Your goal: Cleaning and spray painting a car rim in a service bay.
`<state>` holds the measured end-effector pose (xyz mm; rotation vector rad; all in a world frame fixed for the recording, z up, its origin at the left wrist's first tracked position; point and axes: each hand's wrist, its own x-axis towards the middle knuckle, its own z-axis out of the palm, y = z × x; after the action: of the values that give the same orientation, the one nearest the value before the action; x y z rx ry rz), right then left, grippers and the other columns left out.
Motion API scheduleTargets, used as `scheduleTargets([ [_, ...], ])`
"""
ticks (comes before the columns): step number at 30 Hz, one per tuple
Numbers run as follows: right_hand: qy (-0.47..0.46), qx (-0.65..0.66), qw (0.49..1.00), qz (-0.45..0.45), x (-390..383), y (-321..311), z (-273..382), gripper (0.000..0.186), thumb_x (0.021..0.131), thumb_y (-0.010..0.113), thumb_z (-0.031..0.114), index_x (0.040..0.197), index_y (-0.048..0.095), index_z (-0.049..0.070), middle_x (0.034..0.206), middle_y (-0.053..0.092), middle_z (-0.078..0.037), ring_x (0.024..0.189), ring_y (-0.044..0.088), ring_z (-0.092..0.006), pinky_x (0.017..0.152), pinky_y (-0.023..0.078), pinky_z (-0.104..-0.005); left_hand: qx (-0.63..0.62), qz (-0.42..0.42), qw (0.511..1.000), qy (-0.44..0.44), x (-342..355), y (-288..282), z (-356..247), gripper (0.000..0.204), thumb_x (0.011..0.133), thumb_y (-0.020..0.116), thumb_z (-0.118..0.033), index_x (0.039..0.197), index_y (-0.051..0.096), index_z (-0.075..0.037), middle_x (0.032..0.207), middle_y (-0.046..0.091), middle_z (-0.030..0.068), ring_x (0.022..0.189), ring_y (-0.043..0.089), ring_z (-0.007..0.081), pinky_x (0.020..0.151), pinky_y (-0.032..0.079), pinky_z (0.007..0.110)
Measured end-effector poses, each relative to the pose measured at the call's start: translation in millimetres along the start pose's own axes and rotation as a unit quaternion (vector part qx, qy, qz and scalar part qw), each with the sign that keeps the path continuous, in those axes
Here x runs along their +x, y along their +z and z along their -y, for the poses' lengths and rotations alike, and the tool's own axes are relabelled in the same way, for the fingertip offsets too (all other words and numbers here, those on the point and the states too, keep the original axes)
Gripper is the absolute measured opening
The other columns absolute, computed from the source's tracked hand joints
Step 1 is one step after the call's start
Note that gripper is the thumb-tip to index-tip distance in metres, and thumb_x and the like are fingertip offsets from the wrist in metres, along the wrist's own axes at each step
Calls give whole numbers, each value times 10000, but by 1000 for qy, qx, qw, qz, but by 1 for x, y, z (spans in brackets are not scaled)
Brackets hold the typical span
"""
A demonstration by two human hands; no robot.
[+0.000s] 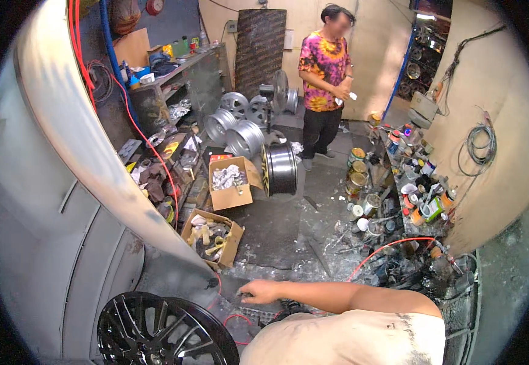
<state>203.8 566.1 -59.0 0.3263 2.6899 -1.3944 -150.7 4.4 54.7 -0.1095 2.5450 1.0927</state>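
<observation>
Grimy workshop floor [276,231] spreads out from one black alloy wheel [161,331] lying flat at the near edge. Just right of that wheel, one hand [258,292] reaches across, fingers [244,296] curled down onto a dark surface; whether they grip anything I cannot tell. Beyond the wheel sit two open cardboard boxes [213,237], and farther off one person [324,79] stands.

One head-worn fisheye view looks steeply down and forward over a cluttered workshop floor [276,231], edges bending.
</observation>
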Motion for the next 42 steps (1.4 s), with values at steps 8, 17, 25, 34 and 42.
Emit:
scheduleTargets([
  [8, -49, -14, 997, 64, 43, 31, -2, 330, 923, 625, 311, 1065, 619, 13, 926, 673, -223, 895, 646, -413, 765, 490, -498, 44, -62, 996, -45, -52, -15, -1, 395, 947, 621, -240, 1252, 624, 11, 1220, 626, 267, 1169, 576, 357, 1004, 443, 471],
  [17, -37, 58, 996, 65, 38, 38, 6, 317, 926, 628, 310, 1030, 607, 11, 910, 685, -213, 881, 659, -404, 728, 481, -492, 85, -45, 994, -60, -22, 18, 4, 393, 935, 638, -236, 1231, 630, 23, 1218, 623, 277, 1170, 575, 374, 1011, 439, 470],
  [25, 73, 120, 988, -65, 19, 50, -37, 420, 929, 593, 411, 1054, 658, 15, 938, 690, -212, 860, 657, -385, 786, 494, -478, 123, -51, 989, -63, 10, 22, 0, 392, 925, 652, -233, 1212, 635, 34, 1216, 621, 286, 1171, 574, 388, 1016, 436, 469],
  [34, 117, 71, 980, -147, -17, 52, -63, 434, 945, 574, 431, 1164, 661, 66, 929, 694, -191, 891, 674, -334, 811, 508, -456, 147, -84, 982, -79, 37, 16, 23, 391, 914, 669, -229, 1190, 641, 46, 1214, 618, 295, 1171, 573, 404, 1023, 432, 468],
  [42, 203, 77, 966, -139, -33, 51, -58, 447, 959, 580, 435, 1173, 656, 50, 1046, 689, -205, 980, 659, -340, 872, 494, -437, 193, -149, 969, -36, 103, 6, 21, 375, 906, 675, -225, 1167, 652, 43, 1192, 634, 276, 1148, 586, 398, 1022, 433, 455],
])
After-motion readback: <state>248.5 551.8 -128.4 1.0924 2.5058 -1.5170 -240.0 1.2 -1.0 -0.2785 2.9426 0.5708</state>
